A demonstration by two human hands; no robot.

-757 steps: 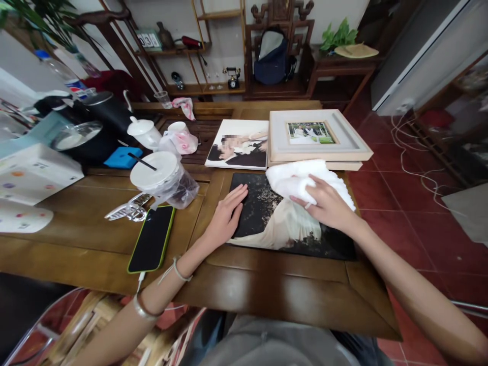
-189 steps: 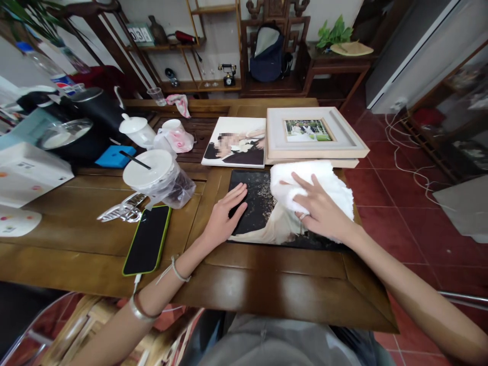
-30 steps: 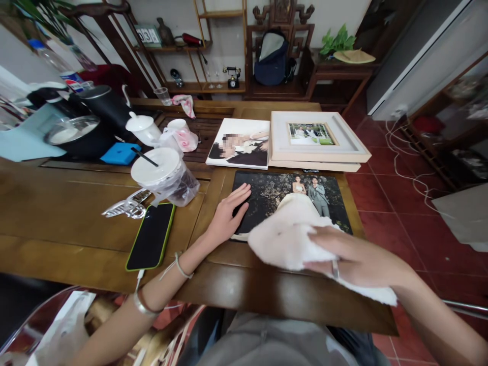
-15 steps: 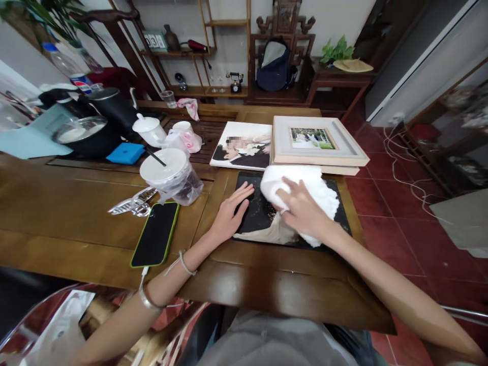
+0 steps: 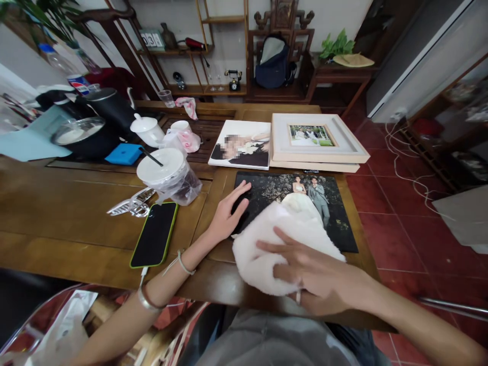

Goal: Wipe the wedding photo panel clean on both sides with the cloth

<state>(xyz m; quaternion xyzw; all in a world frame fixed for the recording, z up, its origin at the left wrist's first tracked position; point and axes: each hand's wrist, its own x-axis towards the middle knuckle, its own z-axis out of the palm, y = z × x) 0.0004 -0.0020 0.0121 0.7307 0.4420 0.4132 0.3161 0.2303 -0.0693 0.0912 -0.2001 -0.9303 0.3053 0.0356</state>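
On the wooden table [image 5: 76, 213] the dark photo print [image 5: 274, 190] lies flat, long axis left to right. The white cloth [image 5: 263, 249] bunches over its near edge, so most of the print lies beyond it. Your right hand [image 5: 316, 274] presses the cloth with fingers spread, and your left hand [image 5: 226, 216] rests open on the print's left edge.

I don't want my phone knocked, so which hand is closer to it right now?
Left. The left hand lies flat on the left edge of the dark photo print, just right of the phone. The right hand is farther right, pressing the white cloth.
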